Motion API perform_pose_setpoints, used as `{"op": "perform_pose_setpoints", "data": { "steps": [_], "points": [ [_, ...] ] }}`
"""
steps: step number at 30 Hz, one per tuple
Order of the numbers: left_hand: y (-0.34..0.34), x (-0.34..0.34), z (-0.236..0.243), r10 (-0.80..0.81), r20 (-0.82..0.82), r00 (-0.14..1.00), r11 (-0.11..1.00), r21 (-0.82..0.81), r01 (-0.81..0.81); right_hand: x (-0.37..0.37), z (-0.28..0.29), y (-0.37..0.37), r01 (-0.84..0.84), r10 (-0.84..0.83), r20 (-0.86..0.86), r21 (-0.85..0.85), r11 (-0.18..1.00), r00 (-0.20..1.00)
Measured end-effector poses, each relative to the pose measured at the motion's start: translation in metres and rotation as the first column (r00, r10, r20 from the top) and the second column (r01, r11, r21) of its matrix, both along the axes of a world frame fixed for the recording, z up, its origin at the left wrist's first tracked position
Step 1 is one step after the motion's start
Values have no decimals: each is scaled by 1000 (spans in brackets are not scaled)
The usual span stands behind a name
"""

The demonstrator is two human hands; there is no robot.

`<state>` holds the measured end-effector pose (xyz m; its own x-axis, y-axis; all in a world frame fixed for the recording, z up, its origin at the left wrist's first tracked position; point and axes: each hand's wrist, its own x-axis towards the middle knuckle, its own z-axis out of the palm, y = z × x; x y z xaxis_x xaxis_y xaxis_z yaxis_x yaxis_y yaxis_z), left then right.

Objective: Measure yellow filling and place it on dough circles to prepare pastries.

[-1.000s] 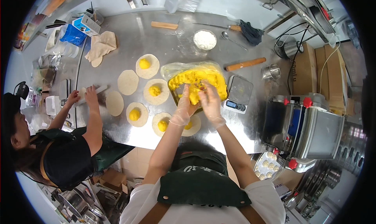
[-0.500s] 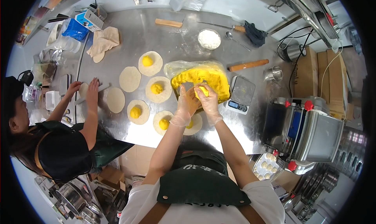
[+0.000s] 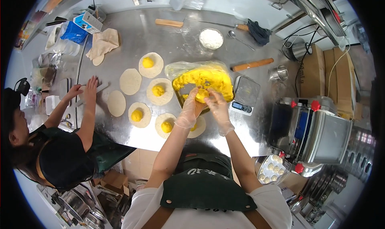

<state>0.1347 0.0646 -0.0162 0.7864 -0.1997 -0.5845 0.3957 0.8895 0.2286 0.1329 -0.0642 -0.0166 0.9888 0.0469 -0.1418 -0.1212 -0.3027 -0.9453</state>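
Observation:
A ball of yellow filling (image 3: 201, 95) is between my hands, above the near edge of a tray (image 3: 175, 93) of the same filling. My left hand (image 3: 189, 110), in a clear glove, cups it from the left. The gloved fingers of my right hand (image 3: 217, 108) bend against its right side. Round dough wrappers lie to the left. Several carry a mound of filling, such as this wrapper (image 3: 151, 72) and this nearer one (image 3: 139, 126); a plain wrapper (image 3: 130, 81) lies beside them. My left forearm partly hides one filled wrapper (image 3: 199, 130).
Right of the tray stand a digital scale (image 3: 244, 93) and a rolling pin (image 3: 252, 64). Behind are a bowl of white powder (image 3: 211, 38), a spoon (image 3: 240, 40) and a wooden-handled scraper (image 3: 169, 22). A co-worker (image 3: 66, 149) works dough at left; a machine (image 3: 309, 133) stands at right.
The ball has shifted slightly left toward my left palm. My right-hand fingers have loosened from around it and now lie against its side. The co-worker's hands have moved slightly.

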Motion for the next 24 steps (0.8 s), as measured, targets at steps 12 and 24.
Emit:
{"op": "perform_pose_setpoints", "data": {
  "steps": [12,24],
  "points": [
    [-3,-11,-12,54,19,998,998,14,-54,6,-11,-3,117,-27,-265,331,936,964],
    [23,-6,-20,81,-6,997,934,-349,-78,10,-1,-7,-90,208,179,-511,855,962]
  ]
}}
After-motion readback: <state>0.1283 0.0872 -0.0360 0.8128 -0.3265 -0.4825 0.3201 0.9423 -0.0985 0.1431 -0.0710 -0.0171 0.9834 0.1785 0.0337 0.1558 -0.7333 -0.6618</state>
